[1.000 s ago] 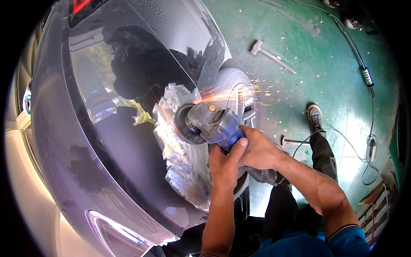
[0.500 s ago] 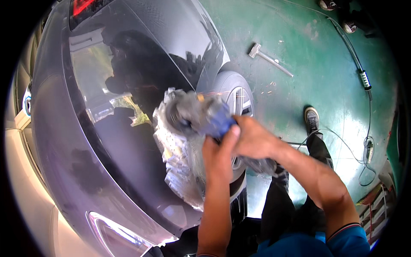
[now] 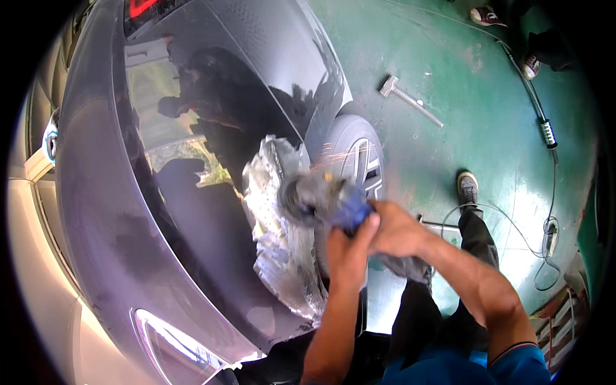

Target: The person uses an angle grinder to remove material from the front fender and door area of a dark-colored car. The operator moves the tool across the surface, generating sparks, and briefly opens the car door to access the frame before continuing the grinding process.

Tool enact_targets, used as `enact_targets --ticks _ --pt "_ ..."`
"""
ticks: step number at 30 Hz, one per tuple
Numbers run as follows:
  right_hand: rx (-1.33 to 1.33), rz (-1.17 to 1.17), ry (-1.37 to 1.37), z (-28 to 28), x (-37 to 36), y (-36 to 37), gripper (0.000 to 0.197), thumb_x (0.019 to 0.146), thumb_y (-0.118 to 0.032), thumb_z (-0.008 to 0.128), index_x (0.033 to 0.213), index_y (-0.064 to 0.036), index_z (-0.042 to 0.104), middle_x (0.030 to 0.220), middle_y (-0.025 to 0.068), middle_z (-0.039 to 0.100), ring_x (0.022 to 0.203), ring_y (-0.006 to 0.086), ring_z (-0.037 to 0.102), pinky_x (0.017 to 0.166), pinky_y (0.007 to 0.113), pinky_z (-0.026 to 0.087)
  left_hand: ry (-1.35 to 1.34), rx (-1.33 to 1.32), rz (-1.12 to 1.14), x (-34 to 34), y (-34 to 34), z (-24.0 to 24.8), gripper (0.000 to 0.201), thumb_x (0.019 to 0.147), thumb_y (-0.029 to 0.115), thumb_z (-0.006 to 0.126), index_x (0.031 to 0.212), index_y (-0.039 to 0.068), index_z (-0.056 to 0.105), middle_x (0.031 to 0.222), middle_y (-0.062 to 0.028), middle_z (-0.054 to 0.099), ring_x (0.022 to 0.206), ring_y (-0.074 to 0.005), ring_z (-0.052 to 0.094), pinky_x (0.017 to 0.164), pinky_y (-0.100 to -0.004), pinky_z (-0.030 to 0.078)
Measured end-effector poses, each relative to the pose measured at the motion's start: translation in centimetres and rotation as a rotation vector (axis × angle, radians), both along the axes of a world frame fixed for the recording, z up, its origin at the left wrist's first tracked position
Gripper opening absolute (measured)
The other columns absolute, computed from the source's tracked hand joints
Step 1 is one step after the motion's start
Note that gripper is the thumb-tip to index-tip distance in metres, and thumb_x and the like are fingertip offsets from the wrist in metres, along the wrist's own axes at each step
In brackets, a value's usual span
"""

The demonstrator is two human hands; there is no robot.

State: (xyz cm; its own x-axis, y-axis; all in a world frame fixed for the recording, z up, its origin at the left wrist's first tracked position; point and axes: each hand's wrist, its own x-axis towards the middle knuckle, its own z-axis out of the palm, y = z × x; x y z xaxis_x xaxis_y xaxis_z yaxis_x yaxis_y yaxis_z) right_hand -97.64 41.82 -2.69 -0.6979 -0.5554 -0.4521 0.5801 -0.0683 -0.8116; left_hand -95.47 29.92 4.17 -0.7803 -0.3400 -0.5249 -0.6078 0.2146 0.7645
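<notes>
An angle grinder [image 3: 350, 204] with a blue body is held in both my hands. My left hand [image 3: 350, 250] grips it from the near side, and my right hand [image 3: 399, 230] wraps round its body farther right. Its dark, blurred head lies over the inner edge of a rough, bare-metal patch [image 3: 282, 256] on the car's rear fender, by the wheel arch. Thin orange sparks [image 3: 333, 157] fly above the head, toward the wheel [image 3: 367, 163]. The exact contact point is hidden behind the tool.
The dark grey car [image 3: 192, 218] fills the left side. A hammer [image 3: 410, 99] lies on the green floor [image 3: 436, 38] at the upper right. A cable with an inline connector [image 3: 547, 133] runs along the right. Another person's shoes [image 3: 487, 16] stand at the top right.
Both hands and the grinder have moved right and slightly nearer to me, uncovering more of the rough patch. The view has shifted a little too. Sparks show in both frames.
</notes>
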Motion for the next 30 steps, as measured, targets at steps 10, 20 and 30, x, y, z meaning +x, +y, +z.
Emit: enact_targets --ticks 10,20,30 --pt "0.144 -0.060 0.183 -0.4 2.2 -1.6 0.048 0.067 -0.020 0.076 0.102 0.0090 0.059 0.091 0.0324 0.067 0.092 0.0472 0.068 0.080 0.048 0.053 0.007 0.103 0.029 1.1 -1.0 -0.3 0.054 0.086 0.028 0.079 0.123 -0.008 0.061 0.116 -0.0134 0.067 0.104 -0.0185 0.062 0.095 -0.0339 0.047" --pt "0.154 -0.030 0.178 0.6 -0.4 -0.8 0.045 0.071 -0.019 0.072 0.104 0.0098 0.060 0.090 0.0328 0.067 0.089 0.0486 0.068 0.078 0.048 0.055 0.039 0.145 0.069 0.8 -0.2 0.3 0.052 0.086 0.027 0.078 0.122 -0.008 0.063 0.115 -0.0134 0.067 0.105 -0.0190 0.062 0.095 -0.0326 0.047" --pt "0.230 0.148 0.256 3.0 1.8 -0.6 0.041 0.072 -0.016 0.070 0.105 0.0072 0.059 0.085 0.0309 0.067 0.086 0.0490 0.067 0.078 0.049 0.055 0.135 0.168 0.164 2.7 -0.2 0.6 0.054 0.084 0.019 0.079 0.127 -0.006 0.058 0.116 -0.0106 0.065 0.107 -0.0197 0.062 0.097 -0.0350 0.047"
